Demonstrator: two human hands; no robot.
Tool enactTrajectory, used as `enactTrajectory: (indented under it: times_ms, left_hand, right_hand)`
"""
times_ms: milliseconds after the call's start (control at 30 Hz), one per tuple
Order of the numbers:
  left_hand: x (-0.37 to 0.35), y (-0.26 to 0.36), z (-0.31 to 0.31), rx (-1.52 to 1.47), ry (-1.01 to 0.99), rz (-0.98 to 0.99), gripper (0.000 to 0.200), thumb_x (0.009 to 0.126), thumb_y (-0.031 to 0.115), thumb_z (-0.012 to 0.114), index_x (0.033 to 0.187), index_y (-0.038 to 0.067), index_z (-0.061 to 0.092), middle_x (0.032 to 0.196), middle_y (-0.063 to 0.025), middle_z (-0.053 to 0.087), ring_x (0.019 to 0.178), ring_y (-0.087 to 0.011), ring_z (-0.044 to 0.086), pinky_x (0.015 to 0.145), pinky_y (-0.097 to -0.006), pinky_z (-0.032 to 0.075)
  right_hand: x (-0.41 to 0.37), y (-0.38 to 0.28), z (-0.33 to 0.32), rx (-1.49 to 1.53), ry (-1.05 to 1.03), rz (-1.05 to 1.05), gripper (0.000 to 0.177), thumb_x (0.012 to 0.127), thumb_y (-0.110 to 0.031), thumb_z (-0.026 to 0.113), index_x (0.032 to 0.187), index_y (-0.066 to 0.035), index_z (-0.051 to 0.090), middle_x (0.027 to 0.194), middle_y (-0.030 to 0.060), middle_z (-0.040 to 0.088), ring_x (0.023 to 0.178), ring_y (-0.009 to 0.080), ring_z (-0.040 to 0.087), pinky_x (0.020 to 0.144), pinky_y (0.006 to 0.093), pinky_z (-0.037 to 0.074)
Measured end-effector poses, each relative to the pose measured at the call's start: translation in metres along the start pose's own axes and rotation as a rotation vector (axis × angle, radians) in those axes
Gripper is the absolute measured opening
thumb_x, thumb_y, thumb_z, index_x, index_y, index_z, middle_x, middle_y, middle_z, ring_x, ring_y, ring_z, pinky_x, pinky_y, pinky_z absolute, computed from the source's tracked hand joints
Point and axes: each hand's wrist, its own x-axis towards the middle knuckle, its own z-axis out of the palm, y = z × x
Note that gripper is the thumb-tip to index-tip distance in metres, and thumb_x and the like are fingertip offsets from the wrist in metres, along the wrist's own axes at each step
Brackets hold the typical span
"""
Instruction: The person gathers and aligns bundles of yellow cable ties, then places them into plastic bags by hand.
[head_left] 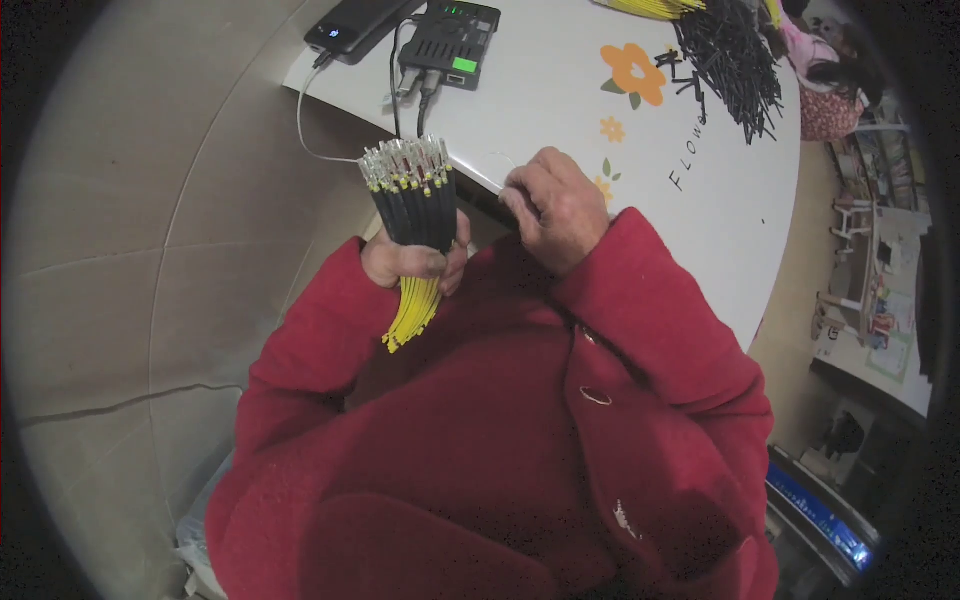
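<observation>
My left hand [405, 263] is wrapped round a bundle of yellow wires [413, 310], holding it upright. Black sleeves [418, 215] cover the upper part of the wires, and shiny metal terminals [408, 160] stick up in a cluster at the top. The yellow ends hang out below my fist. To the right of the bundle, apart from it, my right hand [560, 212] is closed by the table's edge, thumb and fingers drawn together. Whatever may be between those fingertips is hidden or too small to make out.
The white table [560, 120] has orange flower prints. On it lie a pile of black tubes [735, 70], more yellow wires [655, 8], a black box [450, 45] with green lights and cables, and a phone-like device [350, 28]. Another person [825, 80] is at the far right.
</observation>
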Motion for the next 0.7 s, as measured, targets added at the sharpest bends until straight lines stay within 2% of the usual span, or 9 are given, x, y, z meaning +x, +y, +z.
enactTrajectory:
  times_ms: [200,300,333,400,500,600,700]
  left_hand:
    - [0.005,0.001,-0.006,-0.018,-0.014,0.006,0.035,0.064,0.009,0.064,0.095,0.001,0.049,0.056,-0.0099,0.045,0.049,-0.0195,0.049,0.048,-0.0288,0.045]
    - [0.006,0.002,-0.011,0.006,-0.031,0.021,0.045,0.063,0.009,0.061,0.104,0.0,0.045,0.058,-0.0101,0.049,0.049,-0.0195,0.05,0.047,-0.0296,0.043]
    - [0.008,0.002,-0.011,0.004,-0.036,0.028,0.048,0.063,0.01,0.061,0.107,0.0,0.044,0.058,-0.0097,0.049,0.049,-0.019,0.05,0.047,-0.0295,0.043]
    - [0.011,0.002,-0.011,0.001,-0.058,0.049,0.063,0.062,0.011,0.061,0.119,-0.002,0.039,0.058,-0.0083,0.049,0.048,-0.0171,0.05,0.046,-0.0289,0.044]
    - [0.016,0.003,0.0,0.015,-0.077,0.12,0.066,0.065,0.014,0.064,0.122,-0.006,0.036,0.057,-0.0106,0.049,0.045,-0.0189,0.048,0.044,-0.0294,0.044]
    - [0.022,0.006,0.013,0.112,0.0,0.059,0.075,0.059,0.016,0.062,0.126,-0.004,0.033,0.054,-0.0062,0.042,0.046,-0.018,0.046,0.042,-0.0287,0.04]
    - [0.029,0.002,0.022,0.08,-0.064,0.005,0.075,0.061,0.016,0.061,0.127,-0.004,0.031,0.058,-0.0082,0.044,0.05,-0.019,0.048,0.044,-0.0297,0.041]
  right_hand:
    - [-0.001,0.001,0.0,0.015,-0.047,-0.016,0.005,0.08,-0.007,0.048,0.075,-0.007,0.048,0.069,0.0056,0.044,0.063,0.0226,0.043,0.056,0.0325,0.036]
    - [0.0,-0.006,-0.017,0.397,-0.008,0.152,0.009,0.078,-0.006,0.048,0.071,-0.009,0.053,0.07,0.003,0.049,0.063,0.0155,0.047,0.06,0.0257,0.038]
    - [-0.001,-0.008,-0.026,0.481,-0.046,0.219,0.008,0.078,-0.009,0.049,0.072,-0.008,0.053,0.07,0.0026,0.05,0.063,0.0141,0.047,0.06,0.025,0.038]
    - [-0.003,-0.01,-0.043,0.816,-0.191,0.494,0.013,0.081,-0.02,0.056,0.076,-0.007,0.057,0.067,0.001,0.056,0.061,0.0085,0.047,0.057,0.0221,0.038]
    - [-0.006,-0.016,-0.056,1.018,-0.175,0.543,0.015,0.081,-0.02,0.057,0.074,-0.007,0.055,0.052,0.0015,0.046,0.046,0.0078,0.038,0.045,0.0191,0.031]
    - [-0.013,-0.02,-0.061,1.08,-0.176,0.552,0.018,0.081,-0.022,0.057,0.073,-0.006,0.054,0.053,0.0032,0.046,0.046,0.0088,0.037,0.045,0.0195,0.03]
    - [-0.018,-0.019,-0.065,1.052,-0.173,0.597,0.014,0.079,-0.019,0.057,0.072,-0.007,0.055,0.051,0.0024,0.046,0.045,0.0074,0.038,0.043,0.0182,0.03]
